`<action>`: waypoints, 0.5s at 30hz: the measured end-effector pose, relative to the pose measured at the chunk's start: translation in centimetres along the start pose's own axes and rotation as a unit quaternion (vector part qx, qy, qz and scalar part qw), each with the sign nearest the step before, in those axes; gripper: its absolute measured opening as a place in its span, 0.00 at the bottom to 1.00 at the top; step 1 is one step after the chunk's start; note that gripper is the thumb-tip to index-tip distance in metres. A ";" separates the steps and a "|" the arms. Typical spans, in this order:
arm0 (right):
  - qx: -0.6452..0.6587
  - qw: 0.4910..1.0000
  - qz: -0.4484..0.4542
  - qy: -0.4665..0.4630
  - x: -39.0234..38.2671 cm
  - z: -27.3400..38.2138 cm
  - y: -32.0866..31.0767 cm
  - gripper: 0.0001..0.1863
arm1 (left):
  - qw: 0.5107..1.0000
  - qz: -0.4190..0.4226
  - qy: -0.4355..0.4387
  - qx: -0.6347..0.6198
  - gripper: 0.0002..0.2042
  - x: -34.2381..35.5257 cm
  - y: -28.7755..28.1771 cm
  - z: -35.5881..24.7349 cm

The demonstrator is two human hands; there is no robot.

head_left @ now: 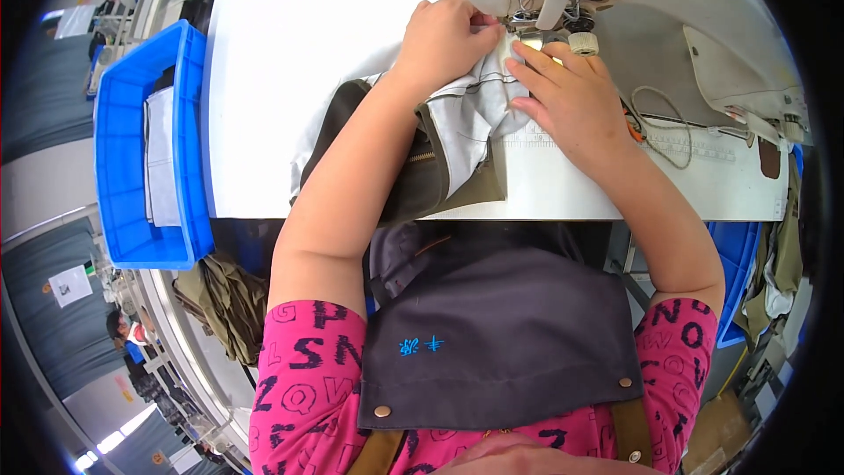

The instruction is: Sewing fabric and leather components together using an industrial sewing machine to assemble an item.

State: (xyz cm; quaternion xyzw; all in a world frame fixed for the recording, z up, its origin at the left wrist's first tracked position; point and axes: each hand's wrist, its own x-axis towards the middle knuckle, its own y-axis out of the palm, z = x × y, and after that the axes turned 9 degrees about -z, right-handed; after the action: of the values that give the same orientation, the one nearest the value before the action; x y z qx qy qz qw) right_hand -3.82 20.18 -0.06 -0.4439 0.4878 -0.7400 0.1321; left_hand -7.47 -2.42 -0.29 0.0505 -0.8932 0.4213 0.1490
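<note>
My left hand [444,46] pinches the white lining fabric [466,123] just left of the sewing machine's needle and presser foot [526,28]. My right hand [571,97] rests on that fabric beside the foot, fingers apart and slightly bent, pressing down. The lining is joined to a dark olive garment piece [418,176] with a zipper, bunched under my left forearm toward the table's front edge. An orange-handled tool [635,130], partly hidden, lies beside my right hand near a looped cord [668,154]. The fabric right at the needle is partly hidden by my fingers.
A blue plastic bin [193,167] with folded pale fabric stands left on the white table [255,53]. The machine body [694,9] fills the upper right. Olive cloth [220,299] is piled below the left bin; another blue bin [734,264] is low at right. Distant people [127,334] appear far left.
</note>
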 end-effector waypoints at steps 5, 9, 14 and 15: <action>-0.008 1.000 -0.010 -0.002 -0.2 -0.1 0.2 0.23 | 1.000 0.016 -0.016 0.007 0.11 0.1 -0.1 -0.4; -0.012 1.000 -0.014 -0.004 -0.2 0.0 0.1 0.23 | 1.000 0.016 -0.020 0.005 0.10 -0.1 -0.2 -0.6; -0.004 1.000 -0.017 0.000 -0.2 -0.2 0.2 0.22 | 1.000 0.012 -0.023 0.005 0.09 0.2 0.0 -0.5; -0.004 1.000 -0.020 0.002 -0.2 -0.3 0.3 0.22 | 1.000 0.004 -0.017 0.010 0.09 0.4 0.1 -0.5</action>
State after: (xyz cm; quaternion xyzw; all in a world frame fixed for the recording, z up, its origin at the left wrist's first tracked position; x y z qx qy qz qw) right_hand -3.96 20.38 -0.45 -0.4524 0.4824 -0.7413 0.1146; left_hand -7.78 -2.00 0.04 0.0556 -0.8918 0.4294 0.1311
